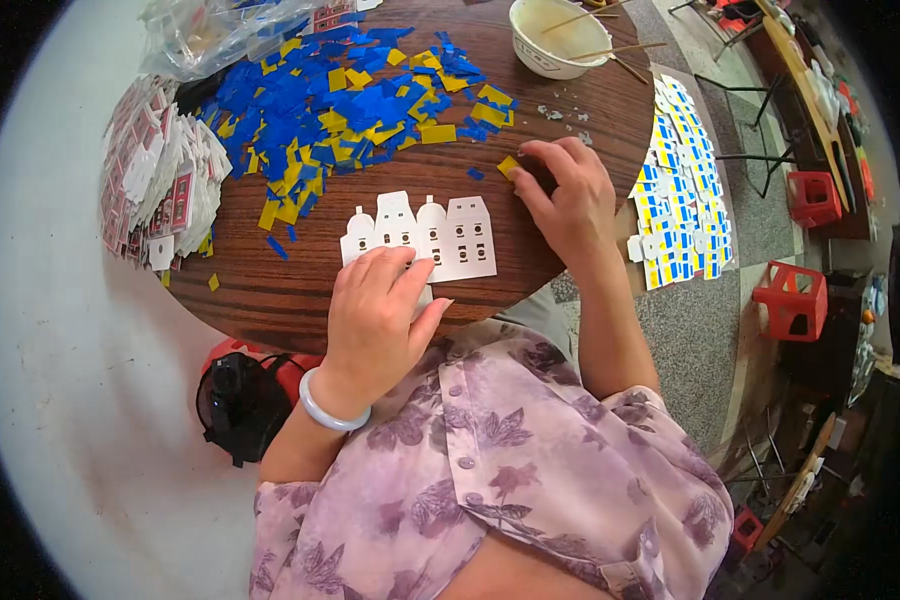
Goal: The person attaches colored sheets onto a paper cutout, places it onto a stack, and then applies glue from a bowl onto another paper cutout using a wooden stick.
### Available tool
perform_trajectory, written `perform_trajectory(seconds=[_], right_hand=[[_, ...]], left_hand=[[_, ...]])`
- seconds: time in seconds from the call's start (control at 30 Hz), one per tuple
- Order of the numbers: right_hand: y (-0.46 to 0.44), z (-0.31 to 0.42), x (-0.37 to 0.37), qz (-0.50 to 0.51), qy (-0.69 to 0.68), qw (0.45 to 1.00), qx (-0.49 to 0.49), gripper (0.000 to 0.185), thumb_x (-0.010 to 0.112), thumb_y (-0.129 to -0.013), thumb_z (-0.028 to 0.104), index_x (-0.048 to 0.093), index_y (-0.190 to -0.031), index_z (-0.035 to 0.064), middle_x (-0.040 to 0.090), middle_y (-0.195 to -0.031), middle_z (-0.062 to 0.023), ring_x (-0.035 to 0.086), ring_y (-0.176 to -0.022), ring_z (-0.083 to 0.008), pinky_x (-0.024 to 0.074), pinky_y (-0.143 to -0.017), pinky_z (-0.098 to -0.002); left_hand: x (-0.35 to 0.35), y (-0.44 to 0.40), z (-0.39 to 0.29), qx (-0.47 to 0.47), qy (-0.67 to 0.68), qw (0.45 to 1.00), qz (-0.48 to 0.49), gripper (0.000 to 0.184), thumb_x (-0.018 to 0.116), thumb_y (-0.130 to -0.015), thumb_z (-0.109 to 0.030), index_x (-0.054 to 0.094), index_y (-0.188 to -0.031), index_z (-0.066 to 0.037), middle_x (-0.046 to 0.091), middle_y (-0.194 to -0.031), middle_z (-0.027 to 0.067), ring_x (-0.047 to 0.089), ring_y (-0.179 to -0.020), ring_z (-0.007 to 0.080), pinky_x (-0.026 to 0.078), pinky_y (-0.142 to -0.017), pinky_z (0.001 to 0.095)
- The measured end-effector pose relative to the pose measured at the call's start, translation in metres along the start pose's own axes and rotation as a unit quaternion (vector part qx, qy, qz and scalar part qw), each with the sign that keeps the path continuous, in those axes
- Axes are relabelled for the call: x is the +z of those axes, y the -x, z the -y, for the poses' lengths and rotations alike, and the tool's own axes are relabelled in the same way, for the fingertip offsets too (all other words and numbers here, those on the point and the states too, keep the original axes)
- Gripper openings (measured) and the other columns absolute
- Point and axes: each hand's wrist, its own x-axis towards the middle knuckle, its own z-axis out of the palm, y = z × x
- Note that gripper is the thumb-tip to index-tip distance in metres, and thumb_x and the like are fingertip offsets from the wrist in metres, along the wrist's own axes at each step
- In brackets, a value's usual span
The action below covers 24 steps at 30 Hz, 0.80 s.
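Note:
A white die-cut card (462, 240) with tabs along its top and small dark printed windows lies flat near the table's front edge. My left hand (378, 305) rests on its lower left part, fingers stretched out and thumb apart. To the right of the card, my right hand (575, 190) pinches a small yellow piece of paper (508, 166) between thumb and forefinger, close to the tabletop. A tiny blue piece (476, 174) lies just left of it. Beyond the card spreads a big loose heap of blue and yellow pieces (370, 100).
Stacked printed cards (160, 180) stand at the table's left, beside a clear plastic bag (210, 40). A white bowl (545, 45) with sticks sits at the far right. Cards with blue and yellow patches (685, 190) cover a surface right of the table. Red stools (795, 300) stand farther right.

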Motion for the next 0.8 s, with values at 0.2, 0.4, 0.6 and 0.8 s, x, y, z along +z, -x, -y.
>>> perform_trajectory(seconds=[0.2,0.4,0.6,0.8], right_hand=[[-0.003,-0.003,-0.001,0.04,-0.012,0.998,-0.037,0.013,0.071,-0.073,0.014,0.066,-0.084,0.0097,0.06,-0.083,-0.0057,0.059,-0.082,-0.027,0.0458,-0.073,-0.0399],[-0.002,-0.007,-0.004,0.052,-0.251,0.961,0.102,0.01,0.07,-0.077,0.006,0.065,-0.086,0.0047,0.066,-0.076,-0.006,0.064,-0.068,-0.017,0.0492,-0.063,-0.0287],[-0.006,-0.008,-0.01,0.064,-0.45,0.868,0.202,0.009,0.067,-0.083,0.002,0.065,-0.091,-0.0002,0.065,-0.074,-0.001,0.057,-0.068,-0.0031,0.0475,-0.061,-0.021],[-0.004,-0.023,-0.01,-0.01,-0.285,0.952,0.113,0.013,0.066,-0.084,0.004,0.068,-0.096,0.0013,0.069,-0.081,-0.0092,0.064,-0.071,-0.0112,0.0502,-0.066,-0.0247]], left_hand=[[0.0,-0.008,-0.007,-0.004,-0.006,1.0,-0.011,0.035,0.073,-0.073,-0.013,0.061,-0.104,-0.001,0.059,-0.104,0.0117,0.056,-0.096,0.0294,0.042,-0.082,0.0389],[-0.008,-0.035,-0.008,0.029,0.042,0.998,-0.027,0.032,0.071,-0.075,-0.012,0.062,-0.103,0.0,0.06,-0.1,0.0145,0.058,-0.092,0.032,0.046,-0.08,0.0402],[0.011,-0.101,0.004,0.072,0.098,0.992,-0.021,0.03,0.069,-0.074,-0.008,0.062,-0.102,0.001,0.06,-0.099,0.0158,0.058,-0.091,0.0329,0.048,-0.078,0.0389],[0.047,-0.14,0.016,0.213,-0.08,0.974,0.01,0.011,0.065,-0.071,-0.007,0.063,-0.082,-0.003,0.058,-0.084,0.0085,0.056,-0.081,0.0248,0.047,-0.074,0.0366]])
